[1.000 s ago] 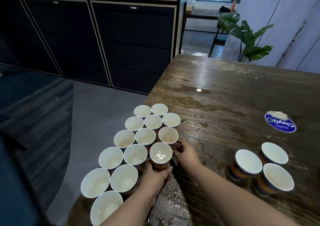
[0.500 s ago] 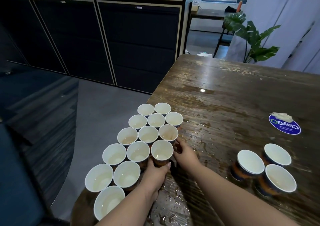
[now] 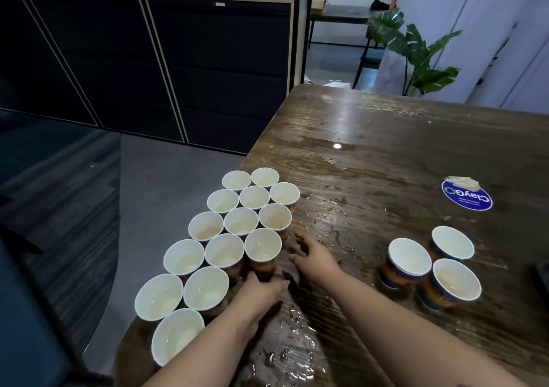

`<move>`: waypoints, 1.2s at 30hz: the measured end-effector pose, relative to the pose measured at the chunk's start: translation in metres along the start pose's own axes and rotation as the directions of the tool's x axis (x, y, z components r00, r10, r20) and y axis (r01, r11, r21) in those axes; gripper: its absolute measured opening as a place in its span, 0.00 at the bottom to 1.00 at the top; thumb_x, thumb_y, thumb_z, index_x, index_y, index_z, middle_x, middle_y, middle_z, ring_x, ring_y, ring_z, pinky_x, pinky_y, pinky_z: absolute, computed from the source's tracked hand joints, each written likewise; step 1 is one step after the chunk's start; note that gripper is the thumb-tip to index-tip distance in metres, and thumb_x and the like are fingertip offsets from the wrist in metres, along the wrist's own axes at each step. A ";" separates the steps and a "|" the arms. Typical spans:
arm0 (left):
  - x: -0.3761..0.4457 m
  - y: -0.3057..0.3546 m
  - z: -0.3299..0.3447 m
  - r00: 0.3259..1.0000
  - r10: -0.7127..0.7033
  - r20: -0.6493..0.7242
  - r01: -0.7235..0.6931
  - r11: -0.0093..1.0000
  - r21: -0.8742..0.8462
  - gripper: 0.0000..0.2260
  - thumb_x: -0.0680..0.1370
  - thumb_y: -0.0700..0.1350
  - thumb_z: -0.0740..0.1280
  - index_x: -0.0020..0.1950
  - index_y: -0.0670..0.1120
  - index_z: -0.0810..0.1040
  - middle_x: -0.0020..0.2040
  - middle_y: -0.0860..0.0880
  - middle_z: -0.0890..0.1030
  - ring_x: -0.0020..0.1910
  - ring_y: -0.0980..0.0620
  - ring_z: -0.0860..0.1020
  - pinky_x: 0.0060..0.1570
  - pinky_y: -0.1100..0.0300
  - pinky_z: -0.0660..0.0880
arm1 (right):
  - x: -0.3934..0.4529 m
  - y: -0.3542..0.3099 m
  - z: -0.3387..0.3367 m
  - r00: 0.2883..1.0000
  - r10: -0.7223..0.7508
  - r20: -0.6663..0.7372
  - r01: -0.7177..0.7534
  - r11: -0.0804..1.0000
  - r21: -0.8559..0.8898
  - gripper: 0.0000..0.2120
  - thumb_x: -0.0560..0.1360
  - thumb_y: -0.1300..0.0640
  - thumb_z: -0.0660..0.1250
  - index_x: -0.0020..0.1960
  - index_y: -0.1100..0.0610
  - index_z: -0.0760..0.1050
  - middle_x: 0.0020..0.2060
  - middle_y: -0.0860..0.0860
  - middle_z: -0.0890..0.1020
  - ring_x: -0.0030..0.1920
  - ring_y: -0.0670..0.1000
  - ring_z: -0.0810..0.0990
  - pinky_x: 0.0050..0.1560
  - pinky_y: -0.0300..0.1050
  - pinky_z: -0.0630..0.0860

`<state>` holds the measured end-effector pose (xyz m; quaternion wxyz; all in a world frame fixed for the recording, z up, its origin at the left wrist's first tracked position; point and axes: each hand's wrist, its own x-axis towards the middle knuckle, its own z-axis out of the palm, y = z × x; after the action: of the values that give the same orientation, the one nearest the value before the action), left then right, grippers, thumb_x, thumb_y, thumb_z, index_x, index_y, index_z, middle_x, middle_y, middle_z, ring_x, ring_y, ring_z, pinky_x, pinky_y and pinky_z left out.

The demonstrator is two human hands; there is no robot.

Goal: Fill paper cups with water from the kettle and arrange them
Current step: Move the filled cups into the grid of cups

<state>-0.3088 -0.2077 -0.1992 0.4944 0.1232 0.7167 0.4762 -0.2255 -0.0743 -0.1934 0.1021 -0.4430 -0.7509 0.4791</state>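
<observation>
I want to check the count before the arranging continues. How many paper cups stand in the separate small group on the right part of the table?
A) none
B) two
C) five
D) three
D: the small group of cups holds three, set close together on the wet table, apart from the large cluster near the hands.

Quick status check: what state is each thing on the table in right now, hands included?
Grouped paper cups: upright, packed together, holding water.
Three separate cups: upright, clustered apart at right.
Nearest row cup: upright, left hand at its base.
Right hand: open, beside that cup, not gripping.
Table: wet, puddled.
Sticker: flat.
</observation>
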 end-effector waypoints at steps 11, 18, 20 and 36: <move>-0.037 0.031 0.069 0.946 0.125 0.300 -0.226 0.918 0.327 0.12 0.73 0.46 0.74 0.53 0.50 0.76 0.47 0.48 0.80 0.42 0.54 0.79 0.40 0.63 0.77 | -0.114 0.022 -0.101 0.905 -0.203 -0.374 0.185 0.979 -0.084 0.11 0.72 0.59 0.72 0.48 0.47 0.74 0.43 0.44 0.79 0.43 0.43 0.77 0.44 0.26 0.69; -0.044 0.026 0.157 0.880 0.165 0.445 -0.356 0.849 0.390 0.21 0.72 0.42 0.75 0.61 0.51 0.73 0.47 0.53 0.77 0.41 0.60 0.76 0.37 0.73 0.72 | -0.150 0.061 -0.196 0.735 -0.179 -0.654 0.135 0.984 -0.118 0.12 0.70 0.61 0.72 0.50 0.52 0.72 0.45 0.48 0.77 0.45 0.47 0.76 0.45 0.34 0.69; -0.043 0.020 0.180 0.874 0.165 0.457 -0.356 0.858 0.372 0.26 0.70 0.41 0.76 0.65 0.49 0.70 0.54 0.52 0.77 0.48 0.58 0.76 0.43 0.72 0.73 | -0.149 0.074 -0.226 0.730 -0.149 -0.667 0.089 0.988 -0.122 0.14 0.70 0.60 0.73 0.51 0.52 0.72 0.48 0.49 0.77 0.48 0.48 0.77 0.48 0.37 0.71; -0.034 -0.004 0.289 0.932 0.322 0.165 -0.350 0.917 0.192 0.38 0.58 0.44 0.82 0.63 0.52 0.69 0.60 0.50 0.77 0.61 0.52 0.75 0.64 0.55 0.71 | -0.061 0.112 -0.314 0.999 -0.003 0.032 0.025 0.704 -0.710 0.50 0.66 0.50 0.75 0.78 0.46 0.48 0.76 0.51 0.58 0.75 0.57 0.57 0.73 0.54 0.59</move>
<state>-0.0525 -0.0696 -0.1989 0.4343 0.3289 0.6988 0.4636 0.0548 0.0935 -0.1044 -0.0833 -0.4357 -0.8821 0.1588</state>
